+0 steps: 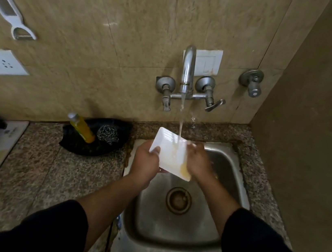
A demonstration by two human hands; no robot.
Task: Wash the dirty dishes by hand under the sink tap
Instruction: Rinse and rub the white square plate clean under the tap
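One white tray, one running tap, one steel sink, one yellow bottle, one scourer, one peeler, one wall socket

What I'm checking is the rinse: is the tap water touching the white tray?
Touching. The head view shows the tap water landing on the white tray near its far edge and running down its surface.

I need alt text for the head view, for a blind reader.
The left hand grips a white dish under the running tap, above a steel sink; the right hand touches its other edge. A yellow bottle and a scrubber sit left of the sink.
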